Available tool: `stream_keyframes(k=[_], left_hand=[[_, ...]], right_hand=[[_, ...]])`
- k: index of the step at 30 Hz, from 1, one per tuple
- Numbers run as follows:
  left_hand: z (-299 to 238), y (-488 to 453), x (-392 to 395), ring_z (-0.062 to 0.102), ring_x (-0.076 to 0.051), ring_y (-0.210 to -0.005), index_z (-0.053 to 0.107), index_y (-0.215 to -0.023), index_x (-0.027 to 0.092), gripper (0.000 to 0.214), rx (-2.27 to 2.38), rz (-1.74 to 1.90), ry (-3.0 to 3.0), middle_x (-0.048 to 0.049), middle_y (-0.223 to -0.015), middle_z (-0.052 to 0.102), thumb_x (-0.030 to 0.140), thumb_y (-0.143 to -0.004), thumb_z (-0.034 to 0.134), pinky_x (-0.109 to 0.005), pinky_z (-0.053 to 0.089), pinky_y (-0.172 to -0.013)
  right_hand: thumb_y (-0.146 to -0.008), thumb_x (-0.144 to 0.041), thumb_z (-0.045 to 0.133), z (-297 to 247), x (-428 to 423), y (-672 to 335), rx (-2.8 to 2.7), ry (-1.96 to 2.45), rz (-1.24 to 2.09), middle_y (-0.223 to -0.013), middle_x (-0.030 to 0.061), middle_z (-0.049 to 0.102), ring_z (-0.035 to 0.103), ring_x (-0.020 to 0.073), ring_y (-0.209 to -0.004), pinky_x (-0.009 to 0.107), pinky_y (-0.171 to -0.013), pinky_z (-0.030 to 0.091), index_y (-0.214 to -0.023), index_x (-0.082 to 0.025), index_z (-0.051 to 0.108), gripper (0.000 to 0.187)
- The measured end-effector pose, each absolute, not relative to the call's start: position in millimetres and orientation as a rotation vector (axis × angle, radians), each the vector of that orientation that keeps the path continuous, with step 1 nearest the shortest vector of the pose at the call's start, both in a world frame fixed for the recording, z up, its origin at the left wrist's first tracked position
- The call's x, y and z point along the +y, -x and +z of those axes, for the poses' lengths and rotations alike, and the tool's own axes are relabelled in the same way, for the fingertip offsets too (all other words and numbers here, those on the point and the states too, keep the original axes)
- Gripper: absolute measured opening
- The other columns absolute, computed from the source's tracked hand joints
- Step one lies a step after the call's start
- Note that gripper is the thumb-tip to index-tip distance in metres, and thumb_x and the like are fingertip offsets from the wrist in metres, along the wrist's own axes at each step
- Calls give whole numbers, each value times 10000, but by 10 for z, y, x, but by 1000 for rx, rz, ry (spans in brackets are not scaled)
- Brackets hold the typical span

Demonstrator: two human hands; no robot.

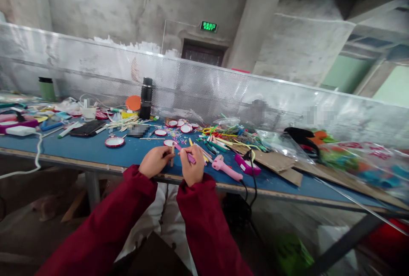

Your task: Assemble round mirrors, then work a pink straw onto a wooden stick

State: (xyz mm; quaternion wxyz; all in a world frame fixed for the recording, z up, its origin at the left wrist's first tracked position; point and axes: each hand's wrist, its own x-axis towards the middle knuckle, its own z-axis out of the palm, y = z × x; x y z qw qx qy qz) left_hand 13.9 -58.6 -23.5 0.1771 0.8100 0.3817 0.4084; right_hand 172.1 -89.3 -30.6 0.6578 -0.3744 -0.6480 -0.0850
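Observation:
Near the front edge of the blue table, my left hand [156,161] pinches a small flat wooden stick [172,156], which stands roughly upright. Just to its right, my right hand [192,164] is closed around a pink-purple marker [185,153]. The marker's tip end points toward the stick; whether they touch I cannot tell. A round white lid with a red rim [168,142] lies right behind the stick. To the right of my right hand rests a pink glue gun [226,168] with a black cord.
Behind my hands are several red-rimmed lids [186,128], small colourful bits and a black bottle [146,99]. Pipe cleaners [223,135], cardboard [271,159] and plastic bags [361,163] spread rightward. A black phone [87,128] lies left. A perforated metal screen [204,84] backs the table.

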Motion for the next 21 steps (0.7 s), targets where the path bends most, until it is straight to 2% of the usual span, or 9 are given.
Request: stream_keyframes(k=[21], left_hand=[[-256,-137,-572,518,-139,-616,539,-705,197,258,1082,1165,-2296,18,-645,597,350,-911,511,-251,336,-613]], right_hand=[[-917,-261,565,-304,-903,-1720,-1504,871,-203,-714,-11,635,557,164,-741,331,-800,404,-729,-222,569,193]])
